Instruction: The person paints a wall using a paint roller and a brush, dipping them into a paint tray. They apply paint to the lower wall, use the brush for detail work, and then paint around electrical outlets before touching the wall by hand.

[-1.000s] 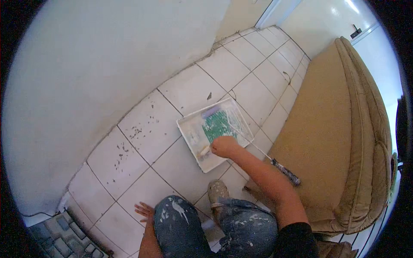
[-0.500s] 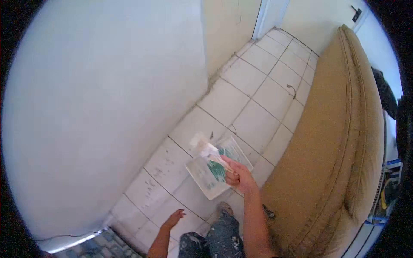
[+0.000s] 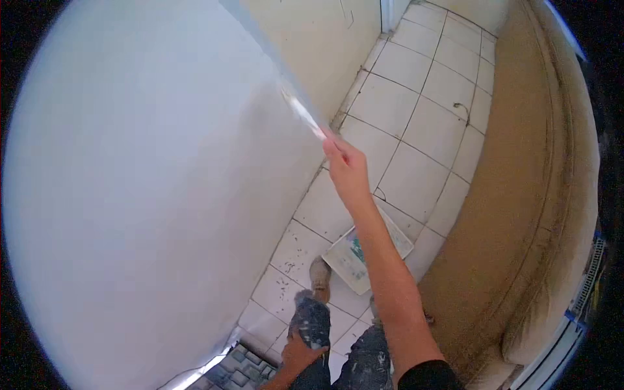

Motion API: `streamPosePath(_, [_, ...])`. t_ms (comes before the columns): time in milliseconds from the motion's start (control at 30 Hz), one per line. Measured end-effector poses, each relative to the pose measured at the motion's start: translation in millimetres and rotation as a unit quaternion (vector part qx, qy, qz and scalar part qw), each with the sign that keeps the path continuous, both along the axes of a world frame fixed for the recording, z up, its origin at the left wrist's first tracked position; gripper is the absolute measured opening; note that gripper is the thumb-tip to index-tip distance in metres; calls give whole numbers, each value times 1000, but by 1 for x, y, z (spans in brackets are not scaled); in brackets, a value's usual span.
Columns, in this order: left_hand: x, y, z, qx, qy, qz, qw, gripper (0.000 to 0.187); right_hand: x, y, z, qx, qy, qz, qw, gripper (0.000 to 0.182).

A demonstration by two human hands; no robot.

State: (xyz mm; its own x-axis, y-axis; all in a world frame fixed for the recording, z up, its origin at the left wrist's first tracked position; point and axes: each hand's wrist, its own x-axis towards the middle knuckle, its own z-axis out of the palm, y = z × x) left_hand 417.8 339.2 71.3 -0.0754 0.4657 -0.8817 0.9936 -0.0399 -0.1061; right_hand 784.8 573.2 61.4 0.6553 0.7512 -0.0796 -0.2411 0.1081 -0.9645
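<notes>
My right hand [image 3: 344,162] is closed around the handle of a white-smeared paintbrush [image 3: 303,116]. The bristle end lies at the white wall [image 3: 162,162], close to its vertical corner edge, and a soft shadow falls beside it. My left hand [image 3: 302,353] rests on my paint-spotted trouser leg near the knee, fingers spread over the cloth and holding nothing. Below my right forearm, a white paint tray [image 3: 340,265] with green and white smears sits on the floor; the forearm covers part of it.
A large brown padded sofa-like piece [image 3: 487,247] runs along the right side. Pale floor tiles [image 3: 416,130] with dark specks extend between it and the wall. My shoe [image 3: 320,276] stands beside the tray. A patterned grey mat [image 3: 240,370] lies at the bottom left.
My right hand has carried the paintbrush from over the tray up and left to the wall's edge. My left hand has come down onto my leg. The view has shifted.
</notes>
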Motion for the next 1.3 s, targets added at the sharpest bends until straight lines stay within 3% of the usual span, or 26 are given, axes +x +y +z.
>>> streamPosePath(67, [15,24,-15,-1,36,-65,997,112,1,47,2,-2,-58,-20,998,31])
streamPosePath(167, [7,45,-24,6,26,-120,992,101,-27,56,-6,-66,-136,119,981,31])
streamPosePath(267, [3,72,-26,-32,26,-142,989,96,-44,19,23,-131,-147,271,942,27])
streamPosePath(367, [9,89,-26,-40,13,-162,986,95,-42,13,3,-65,-126,259,955,30])
streamPosePath(433, [5,94,-32,-56,18,-161,985,94,-18,23,7,-43,-83,103,990,31])
streamPosePath(500, [8,84,-41,-57,8,-154,986,93,13,40,26,-90,-80,-21,992,32])
streamPosePath(600, [2,79,-35,-56,8,-167,984,92,14,83,3,63,-110,-46,991,31])
streamPosePath(700, [4,72,-32,-55,11,-164,985,92,-16,53,54,-77,-52,139,986,29])
streamPosePath(867, [-8,69,-41,-69,23,-165,984,97,-42,6,31,-33,-184,416,890,24])
streamPosePath(967, [-19,68,-45,-95,35,-168,981,94,-25,12,18,18,-153,299,942,26])
streamPosePath(1033, [-32,75,-55,-77,-44,-144,986,89,-9,32,19,-26,-27,95,995,25])
streamPosePath(1100, [-44,84,-71,-42,-139,-147,978,81,9,54,32,-12,-52,-51,997,27])
streamPosePath(1267, [11,174,-79,98,-343,-199,913,62,-30,68,-8,-73,-18,108,991,34])
streamPosePath(1300, [45,196,-44,115,-307,-153,932,57,-40,59,-17,-97,-7,144,985,34])
